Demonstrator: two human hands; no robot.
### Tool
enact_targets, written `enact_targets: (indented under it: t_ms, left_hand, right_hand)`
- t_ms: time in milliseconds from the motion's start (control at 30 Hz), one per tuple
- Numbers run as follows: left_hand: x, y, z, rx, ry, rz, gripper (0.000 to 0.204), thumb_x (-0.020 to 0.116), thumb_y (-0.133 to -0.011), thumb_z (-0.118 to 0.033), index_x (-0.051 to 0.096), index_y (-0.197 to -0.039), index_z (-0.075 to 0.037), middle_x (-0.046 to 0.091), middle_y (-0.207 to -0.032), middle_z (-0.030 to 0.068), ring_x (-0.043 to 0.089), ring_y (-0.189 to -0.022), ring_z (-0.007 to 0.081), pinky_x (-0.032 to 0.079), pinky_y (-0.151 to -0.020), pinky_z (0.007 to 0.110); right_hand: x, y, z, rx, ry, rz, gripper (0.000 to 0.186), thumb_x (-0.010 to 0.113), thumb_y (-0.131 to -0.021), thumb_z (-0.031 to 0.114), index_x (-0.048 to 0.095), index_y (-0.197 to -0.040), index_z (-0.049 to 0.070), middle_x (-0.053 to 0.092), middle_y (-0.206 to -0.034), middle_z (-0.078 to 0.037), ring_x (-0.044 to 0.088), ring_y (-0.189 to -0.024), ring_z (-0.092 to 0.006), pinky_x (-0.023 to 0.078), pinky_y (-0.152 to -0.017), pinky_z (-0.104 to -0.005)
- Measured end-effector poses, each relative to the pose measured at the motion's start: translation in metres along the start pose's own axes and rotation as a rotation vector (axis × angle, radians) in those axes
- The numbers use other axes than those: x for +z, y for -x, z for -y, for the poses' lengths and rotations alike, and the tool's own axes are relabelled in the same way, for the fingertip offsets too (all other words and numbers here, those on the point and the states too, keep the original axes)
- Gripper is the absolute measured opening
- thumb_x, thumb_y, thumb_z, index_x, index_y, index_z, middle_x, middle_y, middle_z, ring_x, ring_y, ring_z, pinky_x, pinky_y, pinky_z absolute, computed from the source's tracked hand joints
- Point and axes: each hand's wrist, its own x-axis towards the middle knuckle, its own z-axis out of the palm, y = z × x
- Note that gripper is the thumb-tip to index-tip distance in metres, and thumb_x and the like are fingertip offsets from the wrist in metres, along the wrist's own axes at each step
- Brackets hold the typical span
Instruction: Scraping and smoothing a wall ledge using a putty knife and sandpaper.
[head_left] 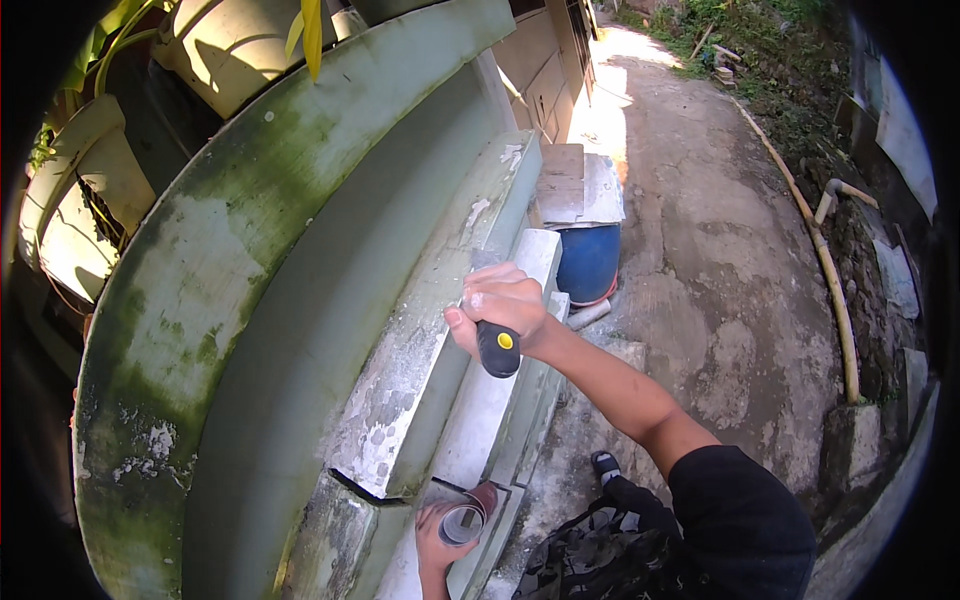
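Note:
My right hand (505, 305) is closed round the black handle of a scraper (498, 352), which has a yellow ring at its butt end. Part of its flat grey blade (487, 259) shows beyond my knuckles, over the stepped ledge (385, 420); whether the edge touches the surface cannot be made out. White flaking patches mark the pale green ledge. Lower down, beside a dark gap in the ledge, my left hand (433, 540) grips a rolled sheet (462, 524), grey inside and reddish-brown outside. Its fingers are partly hidden by the roll.
A curved green wall top (240, 215) with dark algae stains rises on the left, with plant pots (95, 190) behind it. Beyond the ledge stands a blue barrel (588, 262) under boards (585, 185). A concrete path (700, 250) runs along the right, edged by a pipe (825, 270).

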Motion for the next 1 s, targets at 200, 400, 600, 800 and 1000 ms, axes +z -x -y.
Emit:
enact_targets:
  t_ms: [200,400,600,800,1000]
  left_hand:
    - [-0.004,0.002,-0.009,-0.047,-0.002,-0.019,0.059,0.087,-0.055,-0.031,0.070,-0.107,-0.008,0.072,-0.107,0.0112,0.066,-0.099,0.0331,0.047,-0.092,0.044]
    - [-0.003,0.001,-0.007,-0.066,-0.001,-0.058,0.058,0.087,-0.054,-0.032,0.071,-0.104,-0.008,0.072,-0.103,0.0119,0.067,-0.097,0.0338,0.048,-0.091,0.045]
    - [0.005,0.004,-0.005,-0.096,-0.078,-0.119,0.058,0.086,-0.054,-0.037,0.070,-0.102,-0.008,0.072,-0.103,0.0105,0.067,-0.095,0.0340,0.048,-0.090,0.046]
    - [0.016,0.033,0.012,-0.128,-0.183,-0.142,0.052,0.085,-0.063,-0.032,0.069,-0.105,-0.006,0.071,-0.101,0.0155,0.068,-0.095,0.0348,0.052,-0.088,0.046]
    - [0.035,0.065,0.053,-0.297,-0.078,-0.208,0.065,0.089,-0.065,-0.028,0.065,-0.121,-0.005,0.069,-0.111,0.0169,0.067,-0.105,0.0298,0.052,-0.093,0.044]
  right_hand:
    - [0.001,0.005,0.001,-0.109,-0.172,0.042,0.034,0.064,-0.075,-0.013,0.039,-0.062,0.006,0.038,-0.052,-0.002,0.037,-0.037,-0.0181,0.030,-0.038,-0.0302]
    - [0.008,0.003,-0.005,-0.103,-0.142,0.057,0.038,0.067,-0.074,-0.011,0.037,-0.059,0.007,0.038,-0.053,-0.002,0.040,-0.039,-0.0180,0.030,-0.037,-0.0304]
    - [-0.024,0.007,-0.058,-0.083,0.038,0.046,0.040,0.073,-0.073,-0.003,0.038,-0.056,0.009,0.042,-0.051,-0.003,0.045,-0.040,-0.0206,0.037,-0.040,-0.0310]
    - [-0.013,0.017,-0.035,-0.161,-0.137,0.052,0.039,0.070,-0.072,-0.009,0.037,-0.059,0.008,0.041,-0.053,-0.004,0.039,-0.038,-0.0199,0.030,-0.038,-0.0329]
    - [-0.054,0.015,-0.104,-0.051,0.075,0.037,0.039,0.072,-0.074,-0.002,0.038,-0.057,0.008,0.044,-0.050,-0.005,0.045,-0.039,-0.0236,0.036,-0.039,-0.0336]
